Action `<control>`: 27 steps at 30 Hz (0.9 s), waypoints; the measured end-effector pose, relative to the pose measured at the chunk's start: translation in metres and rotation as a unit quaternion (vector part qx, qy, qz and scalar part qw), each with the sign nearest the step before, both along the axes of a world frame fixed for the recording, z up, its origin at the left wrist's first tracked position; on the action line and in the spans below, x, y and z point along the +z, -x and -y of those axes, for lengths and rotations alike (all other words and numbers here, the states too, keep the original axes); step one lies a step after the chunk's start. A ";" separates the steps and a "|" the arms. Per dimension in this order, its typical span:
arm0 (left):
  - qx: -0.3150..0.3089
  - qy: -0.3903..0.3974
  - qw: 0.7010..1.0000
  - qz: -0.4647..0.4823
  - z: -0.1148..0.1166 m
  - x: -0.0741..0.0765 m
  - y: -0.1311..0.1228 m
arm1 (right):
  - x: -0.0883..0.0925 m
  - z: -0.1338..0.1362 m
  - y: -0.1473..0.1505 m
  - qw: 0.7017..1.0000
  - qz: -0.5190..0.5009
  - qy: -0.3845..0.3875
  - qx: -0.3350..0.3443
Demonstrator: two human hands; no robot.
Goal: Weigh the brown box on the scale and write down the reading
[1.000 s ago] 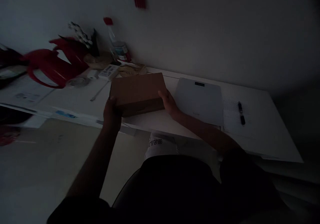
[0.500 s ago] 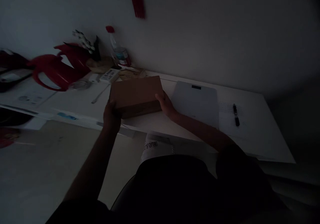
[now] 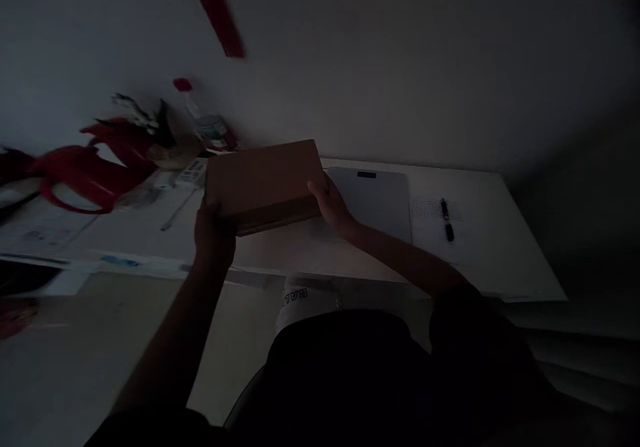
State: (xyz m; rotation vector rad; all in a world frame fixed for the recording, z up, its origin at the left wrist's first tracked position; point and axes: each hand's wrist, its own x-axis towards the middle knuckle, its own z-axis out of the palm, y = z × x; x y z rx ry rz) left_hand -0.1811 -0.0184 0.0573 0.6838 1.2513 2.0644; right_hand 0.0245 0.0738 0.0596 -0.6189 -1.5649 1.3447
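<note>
Box [image 3: 263, 184] now lifted higher off the counter [image 3: 480, 260] than before, our left hand [image 3: 213, 234] and right hand [image 3: 333, 204] each clamping an end, box closed, contents unseen, scale [image 3: 375, 200] just beside.

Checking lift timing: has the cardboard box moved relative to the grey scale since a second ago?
Yes. The cardboard box now overlaps the table's far edge and sits higher against the grey scale, so it looks raised, gripped by both hands.

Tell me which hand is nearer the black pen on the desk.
Right. The right hand grips the cardboard box's right end, on the side toward the pen; the left hand holds the box's far left end.
</note>
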 end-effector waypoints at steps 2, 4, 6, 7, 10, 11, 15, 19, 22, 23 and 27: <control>-0.018 -0.001 1.000 0.008 -0.010 0.005 -0.014 | 0.003 -0.001 -0.018 1.000 -0.008 0.001 -0.009; -0.039 -0.005 0.999 0.014 -0.020 0.009 -0.030 | 0.005 -0.002 -0.035 0.999 -0.018 0.007 -0.026; -0.062 -0.007 0.998 0.015 -0.029 0.013 -0.046 | 0.005 -0.003 -0.052 0.998 -0.027 0.013 -0.052; -0.074 -0.005 0.997 0.015 -0.033 0.014 -0.054 | 0.005 -0.004 -0.059 0.997 -0.029 0.016 -0.063; -0.100 0.005 0.995 0.014 -0.044 0.014 -0.074 | 0.003 -0.003 -0.082 0.995 -0.029 0.026 -0.091; -0.109 0.006 0.994 0.012 -0.048 0.012 -0.079 | 0.002 -0.002 -0.089 0.994 -0.027 0.028 -0.104; -0.150 0.001 0.989 0.002 -0.062 0.005 -0.102 | 0.000 0.000 -0.116 0.986 -0.010 0.030 -0.163; -0.188 0.007 0.982 0.002 -0.072 -0.001 -0.123 | -0.003 0.004 -0.140 0.980 0.000 0.038 -0.195; -0.209 0.009 0.978 0.004 -0.075 -0.005 -0.136 | -0.006 0.008 -0.156 0.977 -0.002 0.036 -0.209; -0.214 0.009 0.977 0.005 -0.075 -0.006 -0.139 | -0.007 0.009 -0.160 0.977 -0.004 0.035 -0.210; -0.230 0.009 0.973 0.005 -0.074 -0.009 -0.150 | -0.012 0.015 -0.171 0.975 0.004 0.051 -0.217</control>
